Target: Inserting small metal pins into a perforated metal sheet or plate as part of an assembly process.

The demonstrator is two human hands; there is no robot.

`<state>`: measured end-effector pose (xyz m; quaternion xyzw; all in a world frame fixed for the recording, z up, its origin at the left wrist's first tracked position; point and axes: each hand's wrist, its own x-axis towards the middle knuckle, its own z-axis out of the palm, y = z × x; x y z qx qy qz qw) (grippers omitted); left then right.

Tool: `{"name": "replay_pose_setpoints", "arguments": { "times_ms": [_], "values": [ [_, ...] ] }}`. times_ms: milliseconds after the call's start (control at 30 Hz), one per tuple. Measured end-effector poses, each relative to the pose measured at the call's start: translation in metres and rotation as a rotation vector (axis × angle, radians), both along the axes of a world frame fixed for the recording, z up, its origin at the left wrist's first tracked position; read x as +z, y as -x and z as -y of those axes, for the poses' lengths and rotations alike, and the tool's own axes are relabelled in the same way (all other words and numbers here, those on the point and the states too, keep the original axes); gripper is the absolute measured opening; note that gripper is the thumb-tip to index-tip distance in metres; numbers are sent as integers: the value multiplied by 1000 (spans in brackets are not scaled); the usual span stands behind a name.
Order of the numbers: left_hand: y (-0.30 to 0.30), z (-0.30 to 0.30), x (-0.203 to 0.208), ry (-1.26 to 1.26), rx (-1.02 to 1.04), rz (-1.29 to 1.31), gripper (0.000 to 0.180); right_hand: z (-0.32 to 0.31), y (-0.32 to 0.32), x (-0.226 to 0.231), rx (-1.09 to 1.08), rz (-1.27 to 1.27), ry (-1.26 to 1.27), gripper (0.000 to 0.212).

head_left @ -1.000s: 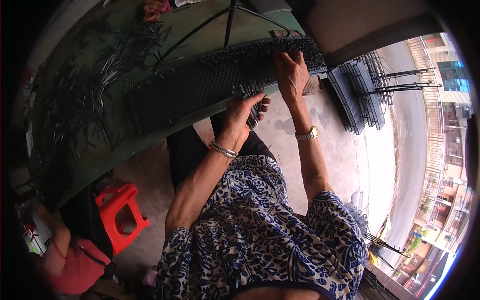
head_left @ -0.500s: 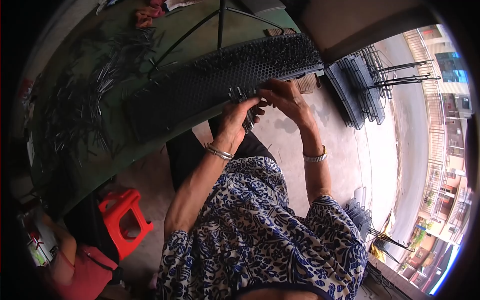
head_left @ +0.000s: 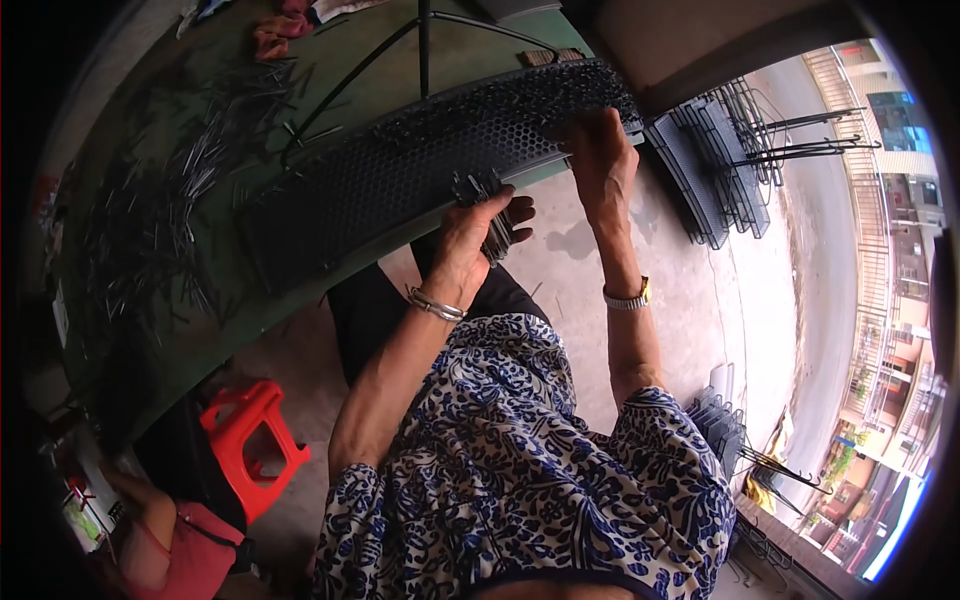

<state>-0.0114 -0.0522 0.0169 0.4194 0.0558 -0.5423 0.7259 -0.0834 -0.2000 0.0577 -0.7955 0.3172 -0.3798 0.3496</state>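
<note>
A bundle of thin dark metal rods (head_left: 467, 186) sits in my left hand (head_left: 465, 235), its thumb across the rods and its fingers curled beneath. This hand is just off the near edge of a long black panel with a mesh of round holes (head_left: 380, 190). Over the panel's right part my right hand (head_left: 604, 165) is closed in a pinch; its fingertips blur into the dark surface, and whatever they hold is hidden. Many short rod ends (head_left: 490, 105) stand up from the panel's far and right portion, while its left and near holes show bare mesh.
Loose rods (head_left: 205, 165) are strewn over the green table (head_left: 240, 325) at left. A black metal stand (head_left: 424, 60) rises behind the panel. Black mesh racks (head_left: 690, 180) stand on the floor at right. A red stool (head_left: 255, 450) and another person in red (head_left: 195, 550) are at lower left.
My right hand has moved from beside the left hand's bundle up and right, over the panel. The left hand stays nearly in place, still holding the rods.
</note>
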Motion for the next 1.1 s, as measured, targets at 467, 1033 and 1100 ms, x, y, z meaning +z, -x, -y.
{"name": "replay_pose_setpoints", "arguments": {
  "times_ms": [467, 1033, 1100],
  "values": [
    [6, 1, -6, 75, -2, -130, 15, 27, -15, -27, 44, -85, 103, 10],
    [8, 0, -8, 48, 29, 9, 13, 22, -18, -28, 31, -371, 426, 9],
    [8, 1, -7, 49, 35, -11, 13, 23, -17, -30, 70, -369, 428, 10]
  ]
}}
